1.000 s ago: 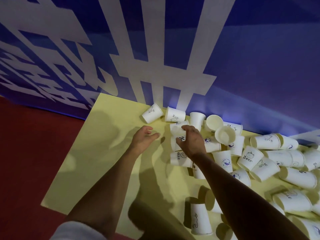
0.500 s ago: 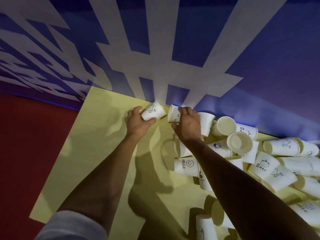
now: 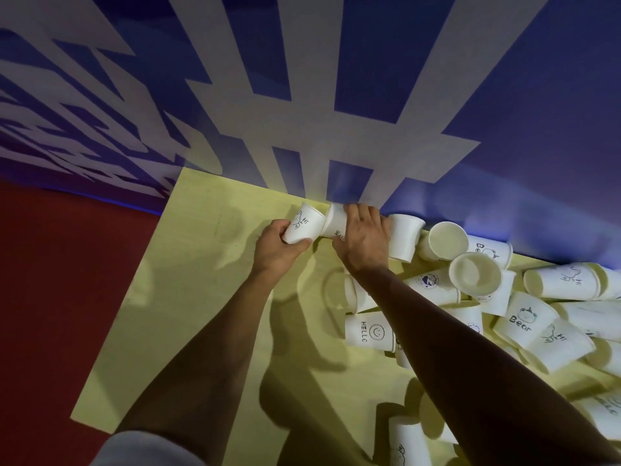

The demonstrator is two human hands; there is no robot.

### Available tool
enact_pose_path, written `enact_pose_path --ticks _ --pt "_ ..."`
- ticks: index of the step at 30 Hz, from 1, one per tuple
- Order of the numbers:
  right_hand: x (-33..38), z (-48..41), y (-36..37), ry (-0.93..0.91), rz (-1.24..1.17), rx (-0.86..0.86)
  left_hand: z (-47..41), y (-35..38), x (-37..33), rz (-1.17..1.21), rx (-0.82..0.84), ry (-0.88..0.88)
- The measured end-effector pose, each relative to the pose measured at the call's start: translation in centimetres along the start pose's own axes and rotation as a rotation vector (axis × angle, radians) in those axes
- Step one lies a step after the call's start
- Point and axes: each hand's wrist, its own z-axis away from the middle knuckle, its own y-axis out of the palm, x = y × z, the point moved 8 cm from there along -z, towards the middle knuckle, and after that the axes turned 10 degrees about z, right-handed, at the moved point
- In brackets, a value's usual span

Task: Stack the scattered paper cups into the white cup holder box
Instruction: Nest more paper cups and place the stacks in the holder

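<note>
My left hand (image 3: 279,245) grips a white paper cup with "Hi" print (image 3: 304,223) lying on its side at the far edge of the yellow table (image 3: 201,297). Right beside it, my right hand (image 3: 364,238) covers a second white cup (image 3: 334,220), fingers wrapped over it; the two cups touch end to end. Several more white paper cups lie scattered to the right, among them a "HELLO" smiley cup (image 3: 368,331) and a "Bear" cup (image 3: 524,317). No white cup holder box is in view.
A blue wall with broad white stripes (image 3: 302,95) rises directly behind the table's far edge. Red floor (image 3: 67,280) lies left of the table. More cups (image 3: 408,442) stand near the front edge, under my right forearm.
Both hands reached forward from the middle of the table to its far edge. The left hand closed on the "Hi" cup and the right hand closed on the neighbouring cup.
</note>
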Motion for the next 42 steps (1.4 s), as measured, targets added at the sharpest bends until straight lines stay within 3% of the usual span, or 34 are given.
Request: enact_pose_path --ticks 6,15,22,42 --pt "0.7 0.6 0.5 -0.017 0.005 0.058 2.0 -1.2 0.8 0.019 -0.016 -0.025" --pt "2.0 2.4 -4.7 -0.093 -0.027 -0.104 5.5 -4.8 0.2 0.11 -0.096 -0.047" --pt "0.6 6.0 -9.6 -0.05 -0.085 -0.133 9.4 -5.7 -3.0 0.201 -0.092 0.005" --pt "-20.0 25.2 -15.8 0.202 -0.19 -0.244 26.4 11.6 -8.7 0.191 0.196 0.078"
